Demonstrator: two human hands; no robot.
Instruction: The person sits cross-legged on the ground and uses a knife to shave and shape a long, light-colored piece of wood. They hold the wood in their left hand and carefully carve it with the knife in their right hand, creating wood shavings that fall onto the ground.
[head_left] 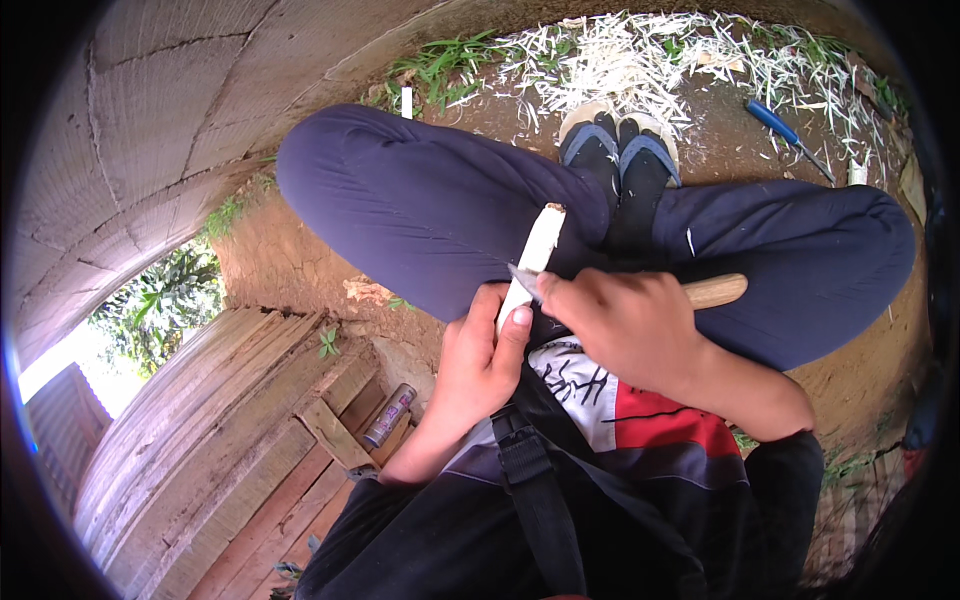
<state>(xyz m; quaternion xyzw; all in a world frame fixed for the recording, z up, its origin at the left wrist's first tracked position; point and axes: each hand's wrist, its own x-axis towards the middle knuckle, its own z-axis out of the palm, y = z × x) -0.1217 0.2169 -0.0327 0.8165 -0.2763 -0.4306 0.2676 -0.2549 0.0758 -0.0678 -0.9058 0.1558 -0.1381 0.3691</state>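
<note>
My left hand [478,350] is closed around the lower part of a pale, peeled piece of wood [543,238]. The piece slants up and away over my lap, and its far tip is brownish. In my closed right hand [630,325] is a knife [716,291]. Its light wooden handle sticks out to the right of the fist. The short grey blade lies against the wood just above my left fingers, with my right thumb close beside it. My fist hides the middle of the knife.
White shavings [620,60] cover the ground beyond my sandalled feet [618,150]. A blue-handled tool [772,122] lies at the far right. Wooden planks [230,400] and a small cylindrical can [390,415] are at the left, below a curving wall [200,90].
</note>
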